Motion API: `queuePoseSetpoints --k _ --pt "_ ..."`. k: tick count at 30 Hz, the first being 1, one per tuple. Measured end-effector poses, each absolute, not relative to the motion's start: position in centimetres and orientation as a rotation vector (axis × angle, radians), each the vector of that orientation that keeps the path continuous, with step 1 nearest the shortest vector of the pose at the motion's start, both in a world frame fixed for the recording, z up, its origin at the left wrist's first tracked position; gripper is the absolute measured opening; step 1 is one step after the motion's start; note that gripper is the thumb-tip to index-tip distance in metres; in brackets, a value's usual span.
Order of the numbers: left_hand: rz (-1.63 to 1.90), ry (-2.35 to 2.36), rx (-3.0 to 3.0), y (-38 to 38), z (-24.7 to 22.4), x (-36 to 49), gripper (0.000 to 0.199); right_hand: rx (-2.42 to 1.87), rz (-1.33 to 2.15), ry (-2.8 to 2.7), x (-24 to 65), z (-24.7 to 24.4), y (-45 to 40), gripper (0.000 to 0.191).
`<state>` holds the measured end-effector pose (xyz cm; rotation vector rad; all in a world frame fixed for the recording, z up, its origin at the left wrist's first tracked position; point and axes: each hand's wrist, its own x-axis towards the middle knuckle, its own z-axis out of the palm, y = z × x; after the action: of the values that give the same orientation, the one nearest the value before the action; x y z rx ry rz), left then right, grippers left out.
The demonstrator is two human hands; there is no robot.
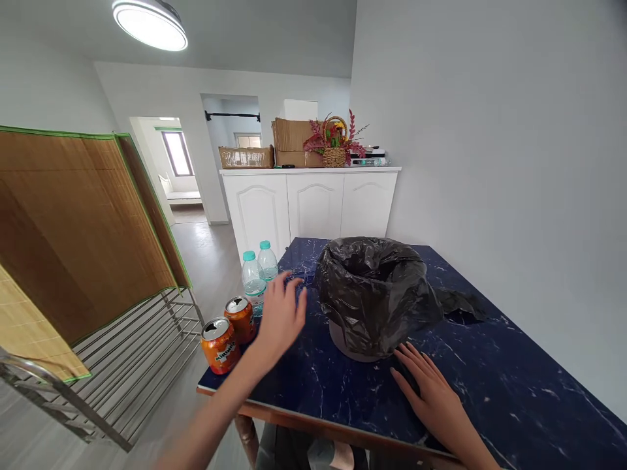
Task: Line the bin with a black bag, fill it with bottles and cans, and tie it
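My left hand [283, 314] hovers over the left side of the table with its fingers apart and nothing in them. Just beyond it stand two clear plastic bottles with teal caps, a nearer bottle [253, 277] and a farther bottle [267, 260]. Two opened orange soda cans, a front can [220, 349] and a rear can [241, 321], are left of that hand. A trash bin [343, 339] lined with a black plastic bag [372, 307] stands mid-table. My right hand [427, 385] lies flat on the tabletop beside the bin's base, fingers stretched out.
The dark blue marbled table [490, 385] runs along a white wall on the right. A loose black plastic piece [458, 303] lies behind the bin. To the left stands a metal rack [122, 352] with a bamboo mat [73, 222]. Behind is a white cabinet [313, 205] bearing cardboard boxes [294, 143].
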<state>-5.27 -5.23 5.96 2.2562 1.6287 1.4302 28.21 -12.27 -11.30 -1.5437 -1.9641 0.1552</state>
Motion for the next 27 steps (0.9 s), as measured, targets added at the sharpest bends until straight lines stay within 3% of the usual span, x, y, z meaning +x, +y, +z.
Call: queuePoseSetpoints --k 3,6,9,13,22,27 --pt "1.259 2.092 2.623 -3.4 12.0 -7.1 0.036 -1.534 0.158 -1.966 28.2 -11.0 -12.3 0.059" --pt "0.897 2.497 2.631 -0.3 16.0 -9.4 0.043 -1.529 0.164 -1.982 28.1 -10.7 -12.4 0.059" --pt "0.585 2.628 2.546 2.6 17.3 -11.5 0.046 -1.539 0.202 -1.992 28.1 -10.5 -12.4 0.060" --pt "0.406 2.555 2.581 4.6 16.9 -13.2 0.035 -1.550 0.244 -1.973 28.2 -10.8 -12.3 0.059" --pt "0.497 2.348 2.680 3.7 15.6 -12.0 0.037 -1.536 0.215 -1.986 28.1 -11.0 -12.2 0.058" --pt "0.684 2.297 2.660 2.5 17.6 -10.9 0.038 -1.552 0.244 -1.990 28.0 -10.8 -12.2 0.059"
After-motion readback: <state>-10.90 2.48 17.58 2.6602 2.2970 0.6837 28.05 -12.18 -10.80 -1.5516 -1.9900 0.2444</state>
